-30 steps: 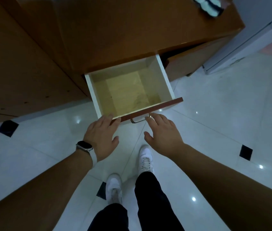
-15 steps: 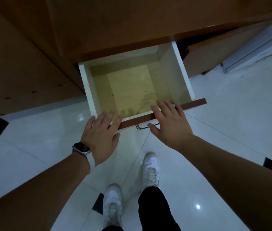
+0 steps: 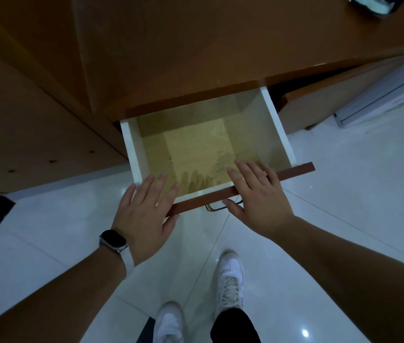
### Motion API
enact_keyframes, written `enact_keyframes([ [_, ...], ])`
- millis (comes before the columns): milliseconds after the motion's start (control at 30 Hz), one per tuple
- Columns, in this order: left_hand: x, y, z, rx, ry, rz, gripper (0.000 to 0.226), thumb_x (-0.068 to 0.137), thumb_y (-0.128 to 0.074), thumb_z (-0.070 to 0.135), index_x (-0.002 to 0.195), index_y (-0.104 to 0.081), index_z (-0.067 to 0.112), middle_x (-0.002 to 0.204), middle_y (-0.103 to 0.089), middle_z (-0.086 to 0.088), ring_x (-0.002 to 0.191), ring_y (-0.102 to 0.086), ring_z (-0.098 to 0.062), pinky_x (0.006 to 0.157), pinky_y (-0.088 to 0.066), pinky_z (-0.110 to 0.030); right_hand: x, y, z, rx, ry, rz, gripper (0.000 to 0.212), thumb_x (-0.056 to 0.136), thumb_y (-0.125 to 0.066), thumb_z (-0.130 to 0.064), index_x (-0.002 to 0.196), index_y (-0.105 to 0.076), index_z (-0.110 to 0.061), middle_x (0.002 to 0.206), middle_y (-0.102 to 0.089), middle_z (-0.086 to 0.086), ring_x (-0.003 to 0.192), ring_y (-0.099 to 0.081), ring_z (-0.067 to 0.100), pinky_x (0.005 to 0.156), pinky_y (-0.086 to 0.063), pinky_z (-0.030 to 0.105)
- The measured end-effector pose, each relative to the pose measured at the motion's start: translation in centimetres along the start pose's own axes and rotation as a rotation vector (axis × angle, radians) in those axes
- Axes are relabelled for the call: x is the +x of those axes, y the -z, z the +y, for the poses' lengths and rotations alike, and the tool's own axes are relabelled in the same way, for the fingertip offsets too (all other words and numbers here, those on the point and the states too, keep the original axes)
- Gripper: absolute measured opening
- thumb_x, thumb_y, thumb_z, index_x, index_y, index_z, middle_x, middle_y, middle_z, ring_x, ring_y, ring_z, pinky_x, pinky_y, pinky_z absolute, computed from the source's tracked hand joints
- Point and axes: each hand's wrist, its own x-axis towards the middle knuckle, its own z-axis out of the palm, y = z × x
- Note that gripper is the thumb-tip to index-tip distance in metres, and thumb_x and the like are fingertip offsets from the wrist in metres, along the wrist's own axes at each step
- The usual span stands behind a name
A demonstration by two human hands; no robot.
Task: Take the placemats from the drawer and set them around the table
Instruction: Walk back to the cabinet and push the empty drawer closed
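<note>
Left: left hand (image 3: 144,216), watch (image 3: 113,240) on the wrist. Fingers straight and spread, nothing held. Fingertips lie over the near-left corner of the drawer (image 3: 130,149), thumb low against the drawer's brown front panel (image 3: 295,170). Cannot tell if the fingers touch the rim.

Centre: drawer pulled out from under a brown wooden unit (image 3: 196,58), white walls inside. On the bottom is a pale yellow layer (image 3: 196,149) with a lighter band down the middle. Cannot tell whether this is a placemat or the bare drawer base. It sits below and beyond my fingertips, between the two hands, and neither hand touches it. Metal handle (image 3: 214,208) hangs off the front panel.

Right: right hand (image 3: 260,204), fingers straight and relaxed, empty. They reach across the front panel's top edge into the drawer, thumb just beside the handle.

Below: white shoes (image 3: 230,276) on a glossy white tiled floor (image 3: 356,194).
</note>
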Motion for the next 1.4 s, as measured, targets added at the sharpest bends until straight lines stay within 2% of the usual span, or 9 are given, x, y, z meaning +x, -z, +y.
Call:
enact_keyframes([
  [233,3.0,0.9,-1.9,0.088,0.004,0.082,0.078,0.075,-0.047,0.061,0.143,-0.042,0.022,0.154,-0.035,-0.013,0.141,-0.029,-0.035,0.109,-0.022,-0.062,2.3,-0.3,0.6,-0.018,0.014,0.071,0.066,0.092,-0.044,-0.057,0.143,-0.044,-0.015,0.152,-0.04,0.013,0.139,-0.037,0.032,0.113,-0.027,0.054],
  [467,6.3,2.0,-4.1,0.18,-0.017,0.14,0.08,0.076,-0.043,0.062,0.145,-0.042,0.022,0.155,-0.033,-0.015,0.142,-0.028,-0.035,0.11,-0.016,-0.057,6.2,-0.4,1.0,-0.044,0.024,0.082,0.071,0.092,-0.044,-0.058,0.149,-0.033,-0.017,0.157,-0.03,0.012,0.145,-0.026,0.03,0.117,-0.018,0.051],
  [733,9.0,2.6,-5.8,0.183,0.038,0.234,0.084,0.075,-0.054,0.06,0.147,-0.039,0.02,0.158,-0.027,-0.016,0.144,-0.023,-0.035,0.109,-0.022,-0.061,10.4,-0.3,1.4,-0.052,0.02,0.108,0.075,0.092,-0.042,-0.06,0.151,-0.027,-0.018,0.159,-0.024,0.012,0.148,-0.018,0.03,0.118,-0.013,0.051],
  [867,9.9,2.5,-6.9,0.195,0.033,0.316,0.084,0.074,-0.064,0.053,0.147,-0.037,0.018,0.156,-0.03,-0.016,0.142,-0.026,-0.036,0.109,-0.024,-0.062,12.6,-0.4,1.6,-0.067,0.024,0.127,0.076,0.092,-0.041,-0.062,0.152,-0.024,-0.018,0.16,-0.021,0.012,0.149,-0.014,0.03,0.118,-0.011,0.052],
  [1000,11.0,3.5,-7.9,0.195,0.064,0.337,0.091,0.073,-0.07,0.055,0.148,-0.036,0.016,0.155,-0.031,-0.017,0.142,-0.027,-0.038,0.11,-0.023,-0.062,14.2,-0.5,2.0,-0.032,0.035,0.225,0.079,0.088,-0.052,-0.059,0.15,-0.028,-0.016,0.154,-0.03,0.016,0.146,-0.02,0.034,0.117,-0.015,0.055],
  [1200,11.9,3.2,-8.6,0.178,0.014,0.374,0.095,0.07,-0.069,0.059,0.147,-0.034,0.016,0.152,-0.037,-0.019,0.14,-0.03,-0.038,0.108,-0.026,-0.064,14.9,-1.1,2.6,0.021,0.093,0.403,0.092,0.078,-0.067,-0.055,0.146,-0.024,-0.011,0.15,-0.023,0.015,0.142,-0.022,0.034,0.117,-0.017,0.054],
  [1267,12.0,2.8,-8.9,0.204,0.007,0.412,0.096,0.069,-0.074,0.059,0.146,-0.037,0.015,0.15,-0.039,-0.019,0.138,-0.032,-0.038,0.107,-0.029,-0.063,15.3,-0.7,2.5,0.007,0.107,0.395,0.094,0.077,-0.068,-0.056,0.147,-0.026,-0.01,0.152,-0.027,0.015,0.143,-0.021,0.033,0.117,-0.017,0.055],
  [1400,12.3,2.3,-9.4,0.196,-0.017,0.466,0.089,0.072,-0.07,0.057,0.145,-0.038,0.017,0.149,-0.041,-0.018,0.137,-0.033,-0.037,0.105,-0.029,-0.061,16.3,0.1,2.6,-0.031,0.136,0.357,0.092,0.078,-0.064,-0.059,0.149,-0.028,-0.013,0.155,-0.031,0.015,0.144,-0.02,0.034,0.116,-0.013,0.055],
])
